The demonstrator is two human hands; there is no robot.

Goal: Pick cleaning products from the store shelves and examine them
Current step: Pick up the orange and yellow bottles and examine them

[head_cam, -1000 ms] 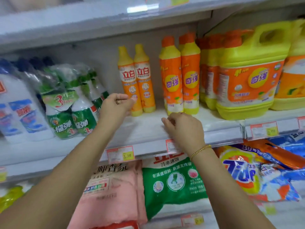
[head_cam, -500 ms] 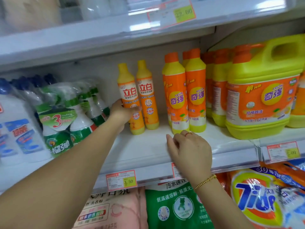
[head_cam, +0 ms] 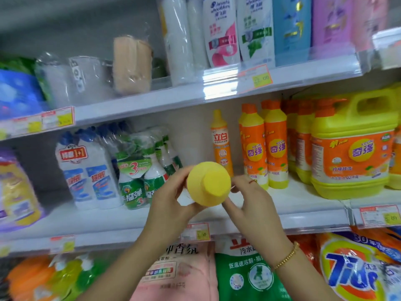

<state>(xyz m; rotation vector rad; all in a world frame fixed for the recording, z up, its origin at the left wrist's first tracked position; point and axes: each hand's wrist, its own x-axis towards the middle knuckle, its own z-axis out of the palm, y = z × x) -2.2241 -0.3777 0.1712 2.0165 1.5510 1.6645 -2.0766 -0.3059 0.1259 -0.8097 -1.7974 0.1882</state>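
A small yellow-capped dish-soap bottle is held in front of the middle shelf, its cap pointing straight at the camera so the label is hidden. My left hand grips its left side. My right hand, with a ring and a gold bracelet, touches its right side with the fingertips. One matching orange-and-yellow bottle still stands upright on the shelf just behind.
Taller orange-yellow bottles and a big yellow jug stand to the right. Wrapped green and white cleaner bottles stand to the left. Shampoo bottles fill the shelf above; detergent bags lie below. Price tags line the shelf edge.
My left hand has pulled one small bottle off the shelf and tilted its cap toward me. My right hand left the shelf edge and came up to the bottle. The view tilted upward.
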